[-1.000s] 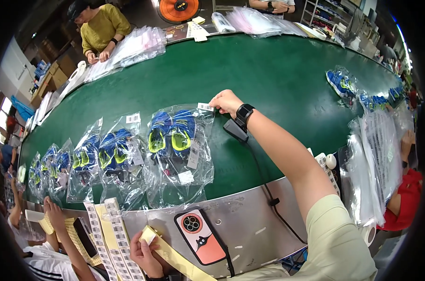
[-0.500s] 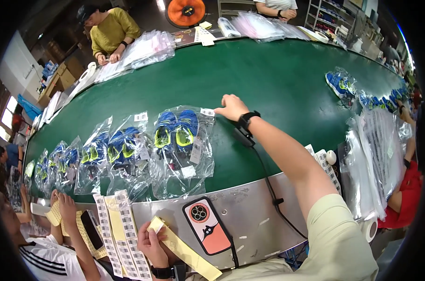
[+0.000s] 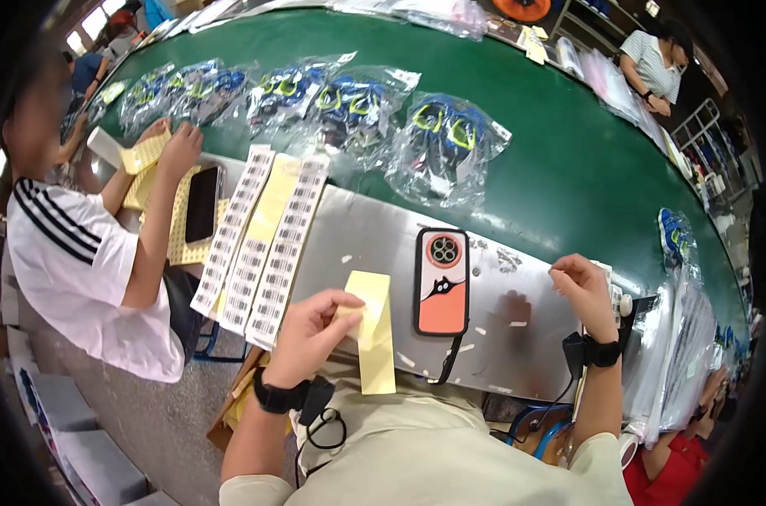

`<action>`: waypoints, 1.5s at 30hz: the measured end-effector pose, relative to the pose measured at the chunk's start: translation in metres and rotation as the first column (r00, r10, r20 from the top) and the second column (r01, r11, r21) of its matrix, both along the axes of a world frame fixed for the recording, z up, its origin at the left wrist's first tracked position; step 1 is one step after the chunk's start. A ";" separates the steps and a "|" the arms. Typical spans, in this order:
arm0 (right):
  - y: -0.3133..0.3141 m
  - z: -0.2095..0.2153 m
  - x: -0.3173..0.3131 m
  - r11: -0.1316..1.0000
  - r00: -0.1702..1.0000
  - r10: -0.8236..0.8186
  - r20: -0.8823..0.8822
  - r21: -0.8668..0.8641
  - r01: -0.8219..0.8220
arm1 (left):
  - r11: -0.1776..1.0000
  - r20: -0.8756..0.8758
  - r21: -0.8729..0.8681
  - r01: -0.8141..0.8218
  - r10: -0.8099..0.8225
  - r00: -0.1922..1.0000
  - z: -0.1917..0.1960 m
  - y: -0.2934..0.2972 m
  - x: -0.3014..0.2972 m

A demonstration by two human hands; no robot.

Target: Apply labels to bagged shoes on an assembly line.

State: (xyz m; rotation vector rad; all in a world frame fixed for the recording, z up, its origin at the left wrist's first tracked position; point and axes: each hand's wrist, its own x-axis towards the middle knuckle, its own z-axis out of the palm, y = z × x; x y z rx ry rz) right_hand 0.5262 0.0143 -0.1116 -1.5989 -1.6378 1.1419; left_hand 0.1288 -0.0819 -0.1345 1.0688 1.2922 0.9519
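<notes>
Holding a yellow paper strip (image 3: 373, 333) near the lower middle of the frame, my left hand (image 3: 309, 337) has its fingers closed on the strip's upper part, thumb over the front, while the rest of the strip hangs down over the edge of the metal ledge (image 3: 366, 232). My right hand (image 3: 582, 285), at the right of the frame, hovers over the same ledge with thumb and forefinger pinched together; I cannot tell whether anything small sits between them. A black band (image 3: 600, 352) wraps that wrist, with a cable running down from it, and another black band (image 3: 275, 396) sits on the left wrist.

Between the two hands, a phone (image 3: 442, 281) in an orange case lies face down on the ledge, a cable leaving its lower end. To the left of it, sheets of barcode labels (image 3: 260, 240) lie side by side, a plain yellow sheet among them.

Above the ledge runs the green belt (image 3: 568, 160), carrying a row of clear bags with blue and yellow shoes (image 3: 443, 139) across the upper middle. At the left of the frame, a person in a white shirt with black stripes (image 3: 75, 253) works over yellow sheets, a dark phone (image 3: 202, 204) lying near their hand. Another person in a striped top (image 3: 653, 63) stands at the upper right beyond the belt.
</notes>
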 end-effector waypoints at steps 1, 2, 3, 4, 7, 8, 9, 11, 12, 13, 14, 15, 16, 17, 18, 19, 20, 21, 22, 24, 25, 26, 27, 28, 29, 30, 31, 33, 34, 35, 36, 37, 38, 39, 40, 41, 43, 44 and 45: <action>-0.011 0.000 0.002 1.000 1.000 -0.019 -0.001 0.014 0.019 | 0.997 0.023 -0.053 0.060 -0.058 0.998 0.009 -0.026 -0.011; -0.021 0.003 0.006 1.000 1.000 0.006 0.007 -0.024 -0.006 | 0.975 0.103 -0.174 0.141 -0.124 0.987 0.017 -0.047 -0.027; -0.029 -0.001 0.011 0.999 0.999 -0.031 -0.008 -0.020 0.031 | 0.946 0.043 -0.268 0.181 -0.176 0.984 0.007 -0.071 -0.050; -0.037 -0.007 0.014 0.998 0.998 -0.064 -0.023 -0.020 0.063 | 0.907 -0.005 -0.365 0.211 -0.228 0.974 -0.008 -0.096 -0.074; -0.053 -0.014 0.013 0.990 0.990 -0.141 -0.010 -0.016 0.140 | 0.893 -0.573 -0.450 0.009 -0.296 0.764 -0.078 -0.184 -0.139; -0.052 -0.022 0.013 0.993 0.993 -0.116 -0.031 -0.009 0.115 | 0.918 -0.746 -0.395 -0.020 -0.308 0.590 -0.128 -0.234 -0.161; -0.052 -0.025 0.012 0.995 0.994 -0.098 -0.046 -0.001 0.098 | 0.849 -0.705 -0.513 -0.129 -0.331 0.627 -0.160 -0.261 -0.168; -0.053 -0.030 0.012 0.998 0.996 -0.070 -0.050 0.006 0.070 | 0.684 -0.634 -0.661 -0.308 -0.290 0.717 -0.204 -0.309 -0.173; -0.051 -0.031 0.010 0.999 0.998 -0.051 -0.042 0.015 0.052 | 0.609 -0.616 -0.692 -0.388 -0.218 0.757 -0.222 -0.326 -0.173; -0.047 -0.028 0.006 1.000 1.000 -0.011 -0.013 0.020 0.011 | 0.572 -0.655 -0.681 -0.456 -0.199 0.729 -0.245 -0.355 -0.180; -0.052 -0.025 0.011 0.998 0.999 -0.054 -0.002 0.038 0.054 | 0.556 -0.671 -0.679 -0.480 -0.203 0.714 -0.252 -0.350 -0.171; -0.058 -0.022 0.019 0.996 0.996 -0.084 0.024 0.043 0.083 | 0.494 -0.678 -0.685 -0.535 -0.165 0.716 -0.256 -0.344 -0.166; -0.065 -0.016 0.028 0.991 0.991 -0.122 0.051 0.057 0.119 | 0.331 -0.625 -0.743 -0.581 -0.033 0.780 -0.256 -0.338 -0.162; -0.064 -0.008 0.025 0.994 0.993 -0.104 0.055 0.047 0.102 | 0.641 -0.787 -0.561 -0.524 -0.215 0.579 -0.277 -0.372 -0.178; -0.066 -0.008 0.027 0.991 0.988 -0.131 0.079 0.044 0.127 | 0.719 -0.865 -0.455 -0.526 -0.218 0.452 -0.288 -0.383 -0.189; -0.073 -0.007 0.036 0.990 0.983 -0.138 0.120 0.047 0.133 | 0.726 -0.831 -0.485 -0.488 -0.208 0.516 -0.283 -0.359 -0.187; -0.067 -0.008 0.033 0.994 0.986 -0.109 0.123 0.045 0.104 | 0.769 -0.887 -0.363 -0.527 -0.113 0.448 -0.277 -0.373 -0.198; -0.066 -0.006 0.036 0.991 0.988 -0.124 0.090 0.062 0.118 | 0.721 -0.810 -0.454 -0.524 -0.090 0.579 -0.273 -0.366 -0.220; -0.071 0.000 0.047 0.977 0.973 -0.205 0.106 0.083 0.197 | 0.884 -0.807 -0.238 -0.401 0.050 0.588 -0.244 -0.327 -0.205; -0.074 0.007 0.080 0.928 0.936 -0.332 0.116 0.217 0.303 | 0.855 -0.748 -0.266 -0.445 0.109 0.655 -0.161 -0.253 -0.170; -0.074 0.013 0.089 0.895 0.908 -0.404 0.111 0.252 0.368 | 0.888 -0.638 -0.285 -0.360 0.105 0.763 -0.117 -0.221 -0.153; -0.077 0.019 0.097 0.859 0.877 -0.469 0.101 0.283 0.426 | 0.915 -0.517 -0.298 -0.273 0.086 0.851 -0.085 -0.192 -0.138; -0.081 0.023 0.104 0.829 0.828 -0.512 0.226 0.380 0.409 | 0.931 -0.512 -0.278 -0.237 0.065 0.857 -0.050 -0.162 -0.111; -0.083 0.024 0.106 0.812 0.801 -0.541 0.258 0.408 0.417 | 0.976 -0.483 -0.207 -0.073 -0.037 0.875 -0.014 -0.132 -0.078; -0.088 0.021 0.110 0.814 0.776 -0.546 0.315 0.419 0.403 | 0.987 -0.465 -0.132 0.093 -0.145 0.873 0.012 -0.106 -0.049; -0.095 0.018 0.115 0.814 0.743 -0.555 0.374 0.429 0.392 | 0.985 -0.470 -0.115 0.125 -0.165 0.867 0.029 -0.082 -0.026; -0.100 0.012 0.116 0.833 0.768 -0.528 0.362 0.398 0.385 | 0.962 -0.513 -0.011 0.273 -0.240 0.824 0.039 -0.063 -0.006; -0.109 0.004 0.124 0.824 0.732 -0.553 0.398 0.392 0.409 | 0.894 -0.569 0.089 0.439 -0.316 0.759 0.066 -0.028 0.036; -0.114 -0.001 0.129 0.831 0.707 -0.550 0.445 0.375 0.411 | 0.816 -0.582 0.122 0.564 -0.401 0.707 0.081 -0.012 0.058; -0.118 -0.006 0.137 0.822 0.690 -0.563 0.455 0.392 0.412 | 0.725 -0.602 0.152 0.672 -0.471 0.645 0.094 0.001 0.080; -0.119 -0.009 0.139 0.814 0.687 -0.574 0.445 0.396 0.424 | 0.717 -0.611 0.153 0.680 -0.473 0.635 0.103 0.010 0.099; -0.121 -0.011 0.137 0.829 0.685 -0.557 0.470 0.371 0.419 | 0.661 -0.565 0.118 0.741 -0.569 0.598 0.111 0.019 0.116; -0.124 -0.013 0.135 0.840 0.680 -0.541 0.494 0.347 0.417 | 0.597 -0.514 0.089 0.798 -0.658 0.550 0.118 0.026 0.133; -0.127 -0.017 0.134 0.880 0.712 -0.471 0.521 0.335 0.337 | 0.581 -0.519 0.091 0.809 -0.665 0.536 0.120 0.035 0.150; -0.128 -0.024 0.129 0.891 0.680 -0.451 0.578 0.331 0.310 | 0.488 -0.507 0.114 0.865 -0.721 0.473 0.118 0.042 0.167; -0.131 -0.026 0.122 0.908 0.665 -0.416 0.620 0.319 0.270 | 0.389 -0.494 0.138 0.911 -0.770 0.404 0.111 0.047 0.183; -0.136 -0.029 0.115 0.920 0.642 -0.389 0.661 0.308 0.241 | 0.406 -0.341 0.145 0.902 -0.836 0.430 0.077 0.053 0.213; -0.136 -0.032 0.112 0.911 0.671 -0.408 0.619 0.322 0.257 | 0.446 -0.180 0.138 0.884 -0.867 0.465 0.062 0.054 0.225; -0.136 -0.036 0.111 0.903 0.694 -0.424 0.582 0.327 0.278 | 0.442 -0.182 0.135 0.887 -0.869 0.461 0.047 0.058 0.238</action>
